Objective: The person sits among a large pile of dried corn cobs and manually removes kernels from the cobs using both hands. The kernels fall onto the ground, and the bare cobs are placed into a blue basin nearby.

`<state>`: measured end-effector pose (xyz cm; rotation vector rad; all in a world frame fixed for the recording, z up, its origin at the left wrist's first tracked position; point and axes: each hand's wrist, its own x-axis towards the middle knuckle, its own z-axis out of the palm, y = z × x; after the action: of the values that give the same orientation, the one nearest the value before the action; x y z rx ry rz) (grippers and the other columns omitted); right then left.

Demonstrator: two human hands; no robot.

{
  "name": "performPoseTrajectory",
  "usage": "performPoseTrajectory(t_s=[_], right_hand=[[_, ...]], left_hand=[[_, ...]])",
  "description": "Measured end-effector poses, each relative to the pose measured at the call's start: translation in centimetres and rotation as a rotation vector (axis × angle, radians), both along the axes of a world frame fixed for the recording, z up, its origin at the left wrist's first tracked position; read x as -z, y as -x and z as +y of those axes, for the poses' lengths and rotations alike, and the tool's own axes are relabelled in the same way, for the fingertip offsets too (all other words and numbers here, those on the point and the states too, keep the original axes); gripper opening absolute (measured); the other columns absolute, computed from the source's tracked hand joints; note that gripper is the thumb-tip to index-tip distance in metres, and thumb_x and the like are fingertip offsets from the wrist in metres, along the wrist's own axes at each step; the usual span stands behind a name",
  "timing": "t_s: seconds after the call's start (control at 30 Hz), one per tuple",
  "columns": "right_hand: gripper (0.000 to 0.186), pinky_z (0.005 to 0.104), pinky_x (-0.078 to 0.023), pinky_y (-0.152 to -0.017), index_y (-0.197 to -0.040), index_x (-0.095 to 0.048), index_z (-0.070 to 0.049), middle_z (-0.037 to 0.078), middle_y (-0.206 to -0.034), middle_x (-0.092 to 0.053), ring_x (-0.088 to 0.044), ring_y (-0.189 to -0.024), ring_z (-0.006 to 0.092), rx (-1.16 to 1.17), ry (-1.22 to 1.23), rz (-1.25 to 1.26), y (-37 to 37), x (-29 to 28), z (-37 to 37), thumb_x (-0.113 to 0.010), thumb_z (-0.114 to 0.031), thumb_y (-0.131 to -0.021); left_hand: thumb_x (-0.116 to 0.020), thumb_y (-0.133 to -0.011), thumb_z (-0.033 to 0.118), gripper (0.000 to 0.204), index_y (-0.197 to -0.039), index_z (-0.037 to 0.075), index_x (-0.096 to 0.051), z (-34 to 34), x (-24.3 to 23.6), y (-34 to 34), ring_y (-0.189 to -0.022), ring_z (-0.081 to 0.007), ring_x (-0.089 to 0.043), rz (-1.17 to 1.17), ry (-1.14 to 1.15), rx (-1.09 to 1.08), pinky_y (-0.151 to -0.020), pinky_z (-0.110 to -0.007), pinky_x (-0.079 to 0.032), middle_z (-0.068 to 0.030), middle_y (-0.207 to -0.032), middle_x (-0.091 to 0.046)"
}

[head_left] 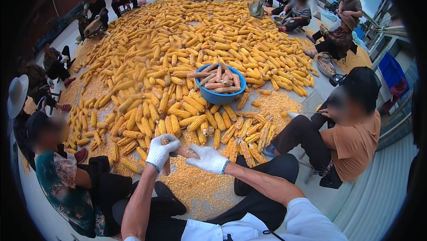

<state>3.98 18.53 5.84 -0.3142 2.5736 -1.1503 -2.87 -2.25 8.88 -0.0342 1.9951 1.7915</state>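
Observation:
Both my hands wear white knit gloves and meet low over the heap's near edge. My left hand [161, 153] is closed round a brownish corncob, whose ends show above and below the fist. Between the hands lies another stripped corncob [187, 153], lightly reddish; my right hand [209, 159] is closed on its right end, and its other end touches the left hand. Loose yellow kernels [195, 185] cover the ground below. Just beyond the hands are yellow ears of corn [195, 123]. A blue basin [221, 98] full of bare cobs [221, 81] stands on the heap ahead.
The large heap of corn [178, 32] spreads far ahead. Several people sit round it; one in a brown shirt [356, 143] is close at right, another in a patterned shirt [55, 187] close at left. A metal bowl [326, 66] and a green bag [255, 10] lie farther off.

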Motion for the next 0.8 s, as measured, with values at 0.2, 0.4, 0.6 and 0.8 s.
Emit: performPoseTrajectory(t_s=[0.2,0.4,0.6,0.8], right_hand=[[0.067,0.0453,-0.049,-0.099,-0.141,-0.05,-0.002,0.028,-0.128,-0.062,-0.062,-0.117,0.0419,0.036,0.044,0.058,-0.4,-0.9,0.1,-0.062,-0.048,-0.094],[0.055,0.0459,-0.053,-0.086,-0.133,-0.056,-0.002,0.027,-0.105,-0.069,-0.068,-0.1,0.0421,0.054,0.128,0.067,-0.3,-1.2,0.7,-0.06,-0.043,-0.096],[0.049,0.0478,-0.054,-0.08,-0.129,-0.06,-0.006,0.025,-0.095,-0.07,-0.07,-0.091,0.041,0.083,0.17,-0.032,-0.3,-2.2,1.0,-0.059,-0.042,-0.096],[0.047,0.0466,-0.054,-0.079,-0.128,-0.061,-0.005,0.024,-0.095,-0.07,-0.07,-0.091,0.0402,0.098,0.24,-0.178,-0.1,-2.9,1.5,-0.061,-0.04,-0.096]], left_hand=[[-0.072,-0.086,0.012,0.013,-0.091,0.0,-0.07,0.1,-0.9,0.5,-0.065,-0.0123,-0.063,0.011,-0.009,0.015,-0.059,-0.027,-0.054,-0.0032,-0.077,-0.066],[-0.073,-0.085,0.011,0.013,-0.092,0.001,-0.069,-0.8,-1.4,1.3,-0.063,-0.014,-0.063,0.024,-0.017,-0.04,-0.056,-0.028,-0.054,-0.0044,-0.077,-0.066],[-0.07,-0.086,0.009,0.013,-0.096,0.0,-0.068,-1.5,-2.1,1.4,-0.066,-0.0156,-0.065,-0.009,-0.028,-0.02,-0.06,-0.029,-0.056,-0.0055,-0.081,-0.067],[-0.068,-0.087,0.009,0.018,-0.102,-0.002,-0.066,-1.6,-2.6,1.2,-0.069,-0.0173,-0.067,-0.04,-0.082,0.055,-0.062,-0.032,-0.058,-0.0083,-0.084,-0.069]])
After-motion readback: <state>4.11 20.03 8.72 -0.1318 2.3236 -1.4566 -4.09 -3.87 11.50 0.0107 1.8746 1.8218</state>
